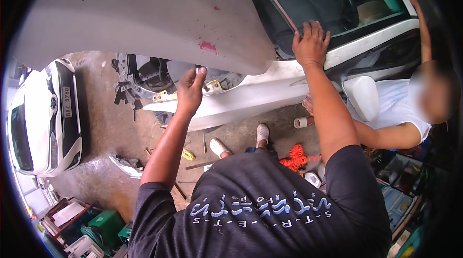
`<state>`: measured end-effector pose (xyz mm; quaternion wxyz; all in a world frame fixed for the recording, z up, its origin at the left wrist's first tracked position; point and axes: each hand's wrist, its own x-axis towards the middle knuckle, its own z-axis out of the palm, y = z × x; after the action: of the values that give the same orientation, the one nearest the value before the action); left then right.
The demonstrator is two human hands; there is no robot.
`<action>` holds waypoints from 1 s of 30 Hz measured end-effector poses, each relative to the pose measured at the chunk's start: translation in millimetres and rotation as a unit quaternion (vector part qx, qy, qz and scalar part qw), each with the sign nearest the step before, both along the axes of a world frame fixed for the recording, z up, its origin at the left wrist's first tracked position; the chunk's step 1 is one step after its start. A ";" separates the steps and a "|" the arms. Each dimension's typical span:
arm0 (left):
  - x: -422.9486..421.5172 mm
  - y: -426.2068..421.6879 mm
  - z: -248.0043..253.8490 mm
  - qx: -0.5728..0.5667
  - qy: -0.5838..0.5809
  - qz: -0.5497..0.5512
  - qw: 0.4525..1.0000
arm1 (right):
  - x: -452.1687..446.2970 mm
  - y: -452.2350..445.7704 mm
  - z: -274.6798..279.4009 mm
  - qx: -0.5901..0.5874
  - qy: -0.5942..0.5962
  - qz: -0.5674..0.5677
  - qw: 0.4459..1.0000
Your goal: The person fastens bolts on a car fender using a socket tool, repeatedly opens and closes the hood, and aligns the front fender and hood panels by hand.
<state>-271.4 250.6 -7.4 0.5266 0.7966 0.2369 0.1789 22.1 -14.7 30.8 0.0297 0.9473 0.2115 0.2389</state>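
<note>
My left hand (190,93) is closed, thumb uppermost, just below the edge of a raised grey car hood (159,16). Something small and silvery shows by its thumb, too little to name. Pink-red patches mark the hood's dull surface. My right hand (312,45) lies with fingers spread on the lower corner of the windshield (333,2), by the white pillar. Beneath my arms runs the car's white fender (260,95). The front end (144,77) is stripped, showing bare brackets and dark parts.
At right, a person in a white shirt (386,101) stands by the side mirror (361,97), one arm reaching up along the car. An orange coiled hose (295,159), a screwdriver (204,143) and a headlight (126,165) lie on the floor. Another white car (46,118) stands left.
</note>
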 end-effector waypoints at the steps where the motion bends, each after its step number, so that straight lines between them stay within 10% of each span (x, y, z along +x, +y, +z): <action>1: -1.1 -1.1 -1.1 -0.117 -0.039 0.056 0.991 | 0.5 -0.7 -0.2 -0.002 -0.001 -0.001 1.000; 4: 2.0 -10.0 6.0 -0.257 -0.058 0.112 0.958 | 0.9 -2.2 -2.8 0.007 0.001 0.005 1.000; 8: 14.9 -31.3 -11.9 0.101 0.163 -0.056 0.980 | 1.7 -1.3 -3.6 0.012 -0.015 0.014 1.000; 10: 16.5 -43.9 -34.4 0.176 0.065 -0.085 0.978 | 1.1 -0.5 -2.8 0.012 -0.015 0.017 1.000; 14: 27.9 -63.9 -24.5 0.133 0.236 -0.190 0.944 | 0.9 -2.7 -3.3 0.006 -0.029 0.025 0.999; 30: 24.0 -87.8 -34.1 0.156 0.271 -0.133 0.940 | 0.6 -3.8 -3.3 0.018 -0.018 0.040 0.999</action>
<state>-247.4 162.9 -41.5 0.3303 0.9114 0.2317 -0.0811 22.7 -18.5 27.5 0.0064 0.9340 0.2445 0.2606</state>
